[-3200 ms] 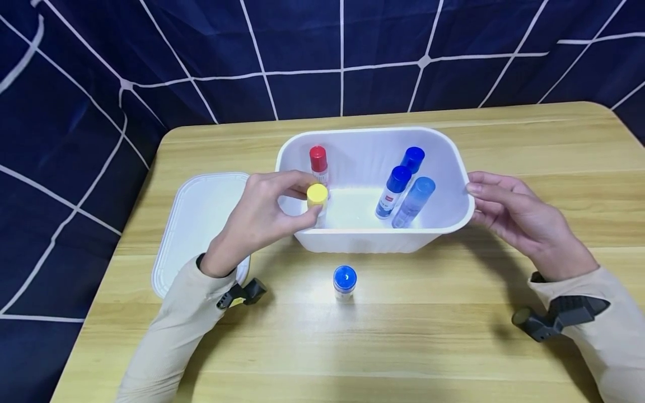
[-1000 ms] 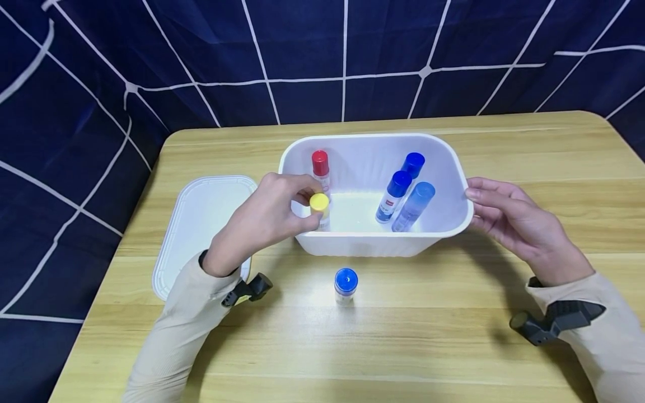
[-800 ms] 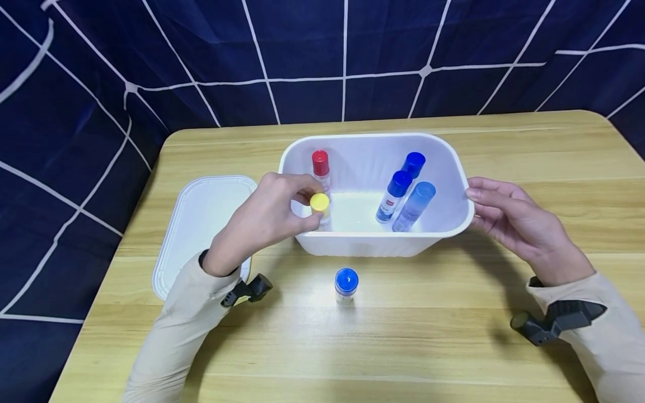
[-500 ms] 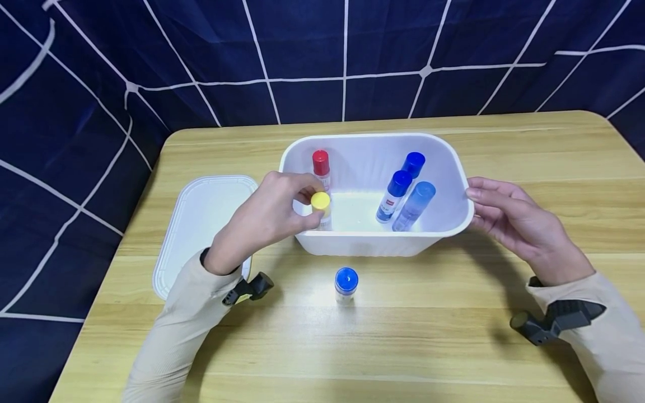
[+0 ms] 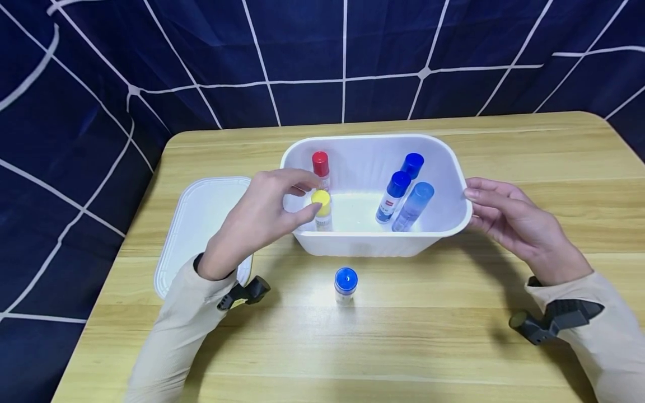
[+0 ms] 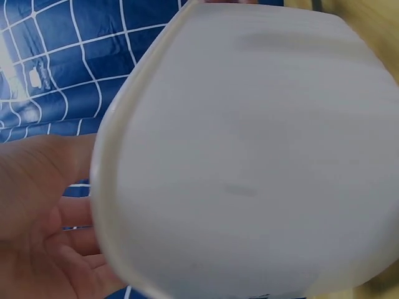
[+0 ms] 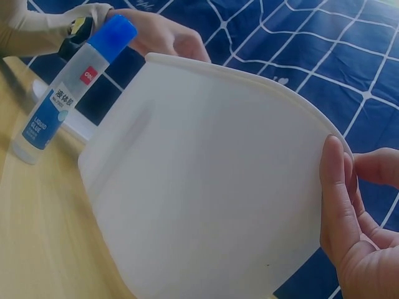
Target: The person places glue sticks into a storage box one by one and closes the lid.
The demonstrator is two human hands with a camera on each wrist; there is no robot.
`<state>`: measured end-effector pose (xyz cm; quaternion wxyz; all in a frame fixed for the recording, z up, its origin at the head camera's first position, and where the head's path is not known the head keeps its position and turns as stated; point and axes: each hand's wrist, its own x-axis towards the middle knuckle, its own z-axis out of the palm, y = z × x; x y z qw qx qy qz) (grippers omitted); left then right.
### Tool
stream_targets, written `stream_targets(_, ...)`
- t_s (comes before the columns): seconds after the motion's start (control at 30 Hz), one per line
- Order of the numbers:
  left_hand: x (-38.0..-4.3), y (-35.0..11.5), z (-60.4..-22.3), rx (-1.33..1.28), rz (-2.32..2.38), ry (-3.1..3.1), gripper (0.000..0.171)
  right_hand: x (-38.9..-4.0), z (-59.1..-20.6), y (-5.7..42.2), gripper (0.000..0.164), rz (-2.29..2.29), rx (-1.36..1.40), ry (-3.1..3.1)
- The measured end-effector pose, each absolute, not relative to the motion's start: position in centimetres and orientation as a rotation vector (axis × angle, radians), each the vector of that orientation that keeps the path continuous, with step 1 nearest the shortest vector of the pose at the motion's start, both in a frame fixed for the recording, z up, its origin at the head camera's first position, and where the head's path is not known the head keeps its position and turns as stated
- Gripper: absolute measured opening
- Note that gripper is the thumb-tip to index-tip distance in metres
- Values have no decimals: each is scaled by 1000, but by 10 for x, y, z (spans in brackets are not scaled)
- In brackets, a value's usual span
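Note:
My left hand [image 5: 264, 210] is over the left end of a white plastic bin [image 5: 370, 244]. Its thumb and fingers are spread around the yellow cap of a glue bottle [image 5: 322, 210], which stands inside. Behind that is a red-capped glue bottle [image 5: 320, 163], partly covered by the fingers. My right hand [image 5: 519, 224] holds the bin's right end at the rim, fingers against the outer wall in the right wrist view. At the bin's right side stand two dark-blue-capped glue bottles and a light-blue glue bottle [image 5: 413, 206]. The bin wall hides the bottles inside from both wrist views.
A blue-capped liquid glue bottle [image 5: 345, 284] stands on the wooden table [image 5: 403, 347] in front of the bin. To the left lies a white lid [image 5: 201, 218], partly under the left forearm. A dark blue curtain with white lines [image 5: 302, 56] hangs behind and left.
The yellow-capped bottle went lower into the bin, and my left thumb and fingers have since parted from its cap. My right hand stays at the rim.

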<state>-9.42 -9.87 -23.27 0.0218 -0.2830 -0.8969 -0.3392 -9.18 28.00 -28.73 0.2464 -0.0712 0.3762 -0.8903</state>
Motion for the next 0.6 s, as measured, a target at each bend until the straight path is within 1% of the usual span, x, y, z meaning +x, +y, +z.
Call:
stream_targets(0.17,-86,-107,-230,-870,-1061,-2601,27,-92,-287,280,35,-2427,-197,1033)
stream_targets(0.37,-77,-112,-226,-935,-1136,-2467,22,-92,-287,280,36,-2422,-194,1056)
stream_targets(0.6,-66,-113,-227,-1060,-1309,-2323,26,-92,-286,280,36,-2421,-196,1044)
